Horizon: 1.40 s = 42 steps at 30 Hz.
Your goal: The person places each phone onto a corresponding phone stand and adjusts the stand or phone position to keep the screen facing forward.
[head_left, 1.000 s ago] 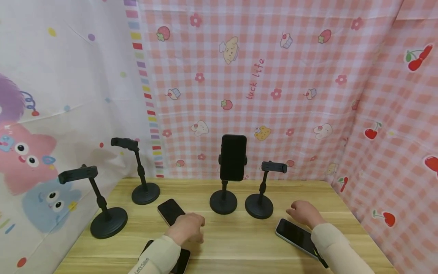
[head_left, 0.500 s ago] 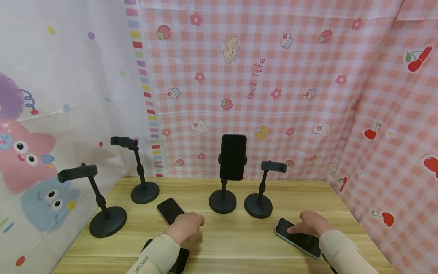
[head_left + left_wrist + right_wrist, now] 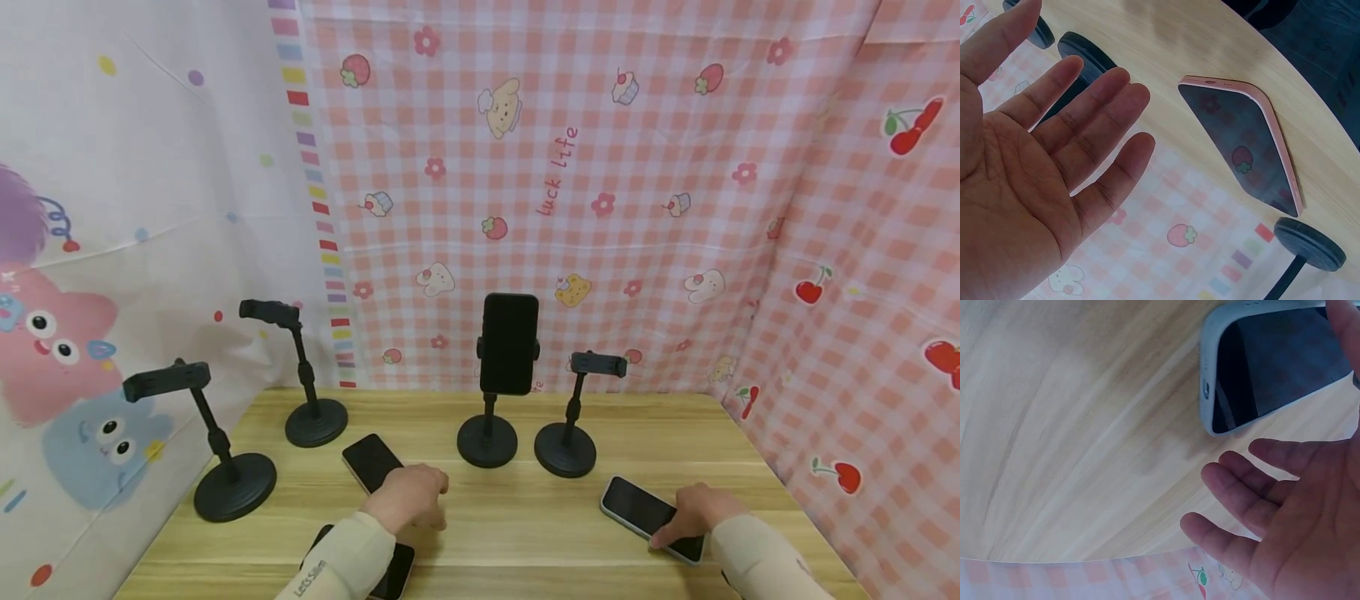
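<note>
The person's right grip (image 3: 697,510) (a bare hand in a pale sleeve (image 3: 757,554)) now sits closer to the near end of the pale-cased phone (image 3: 636,502) than in the earlier frames. That phone lies flat and aslant on the right of the wooden worktop (image 3: 525,533), its screen up, black and glossy with a faint checked reflection, its corners rounded. The thumb (image 3: 671,531) crosses the screen toward the near long edge; the other fingers (image 3: 1232,490) are loosely spread, unclasped. The left grip (image 3: 408,497) is released, fingers relaxed, near a pink-edged phone (image 3: 1241,147), also screen up.
</note>
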Tool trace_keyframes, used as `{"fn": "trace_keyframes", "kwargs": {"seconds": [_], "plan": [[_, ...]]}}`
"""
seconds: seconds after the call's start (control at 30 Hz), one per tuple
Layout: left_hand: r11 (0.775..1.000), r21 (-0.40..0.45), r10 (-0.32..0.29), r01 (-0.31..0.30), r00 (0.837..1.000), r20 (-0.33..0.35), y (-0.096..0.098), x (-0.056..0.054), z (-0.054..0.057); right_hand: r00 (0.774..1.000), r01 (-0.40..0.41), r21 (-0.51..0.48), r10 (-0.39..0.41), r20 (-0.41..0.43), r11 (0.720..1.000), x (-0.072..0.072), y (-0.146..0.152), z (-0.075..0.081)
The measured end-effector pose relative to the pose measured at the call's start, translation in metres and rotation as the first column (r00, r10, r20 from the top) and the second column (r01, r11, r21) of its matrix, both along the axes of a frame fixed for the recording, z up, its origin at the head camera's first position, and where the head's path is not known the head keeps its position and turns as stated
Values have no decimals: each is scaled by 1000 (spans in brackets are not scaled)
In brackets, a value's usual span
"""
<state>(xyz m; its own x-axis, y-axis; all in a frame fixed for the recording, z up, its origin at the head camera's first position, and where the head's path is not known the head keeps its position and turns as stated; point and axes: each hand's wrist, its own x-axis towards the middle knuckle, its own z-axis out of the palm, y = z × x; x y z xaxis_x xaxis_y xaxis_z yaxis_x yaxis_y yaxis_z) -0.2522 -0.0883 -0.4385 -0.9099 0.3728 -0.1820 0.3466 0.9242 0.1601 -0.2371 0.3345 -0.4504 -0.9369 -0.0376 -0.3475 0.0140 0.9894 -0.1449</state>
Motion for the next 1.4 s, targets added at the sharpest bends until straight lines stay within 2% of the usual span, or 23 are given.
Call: {"fn": "trace_keyframes", "kwargs": {"seconds": [0.27, 0.53, 0.8, 1.4], "plan": [[1000, -1, -2, 2, 1000, -9, 0, 1, -1, 996, -24, 3, 24, -87, 1000, 4, 1, -9], [1000, -2, -2, 2, 1000, -10, 0, 1, -3, 995, -19, 17, 20, -101, 1000, 4, 0, -16], [1000, 29, 3, -3, 1000, 0, 1, 0, -4, 985, -75, -9, 73, -159, 997, 3, 1, -23], [1000, 24, -16, 15, 1000, 26, 11, -3, -8, 973, -94, -3, 91, -214, 996, 6, -1, -23]]}}
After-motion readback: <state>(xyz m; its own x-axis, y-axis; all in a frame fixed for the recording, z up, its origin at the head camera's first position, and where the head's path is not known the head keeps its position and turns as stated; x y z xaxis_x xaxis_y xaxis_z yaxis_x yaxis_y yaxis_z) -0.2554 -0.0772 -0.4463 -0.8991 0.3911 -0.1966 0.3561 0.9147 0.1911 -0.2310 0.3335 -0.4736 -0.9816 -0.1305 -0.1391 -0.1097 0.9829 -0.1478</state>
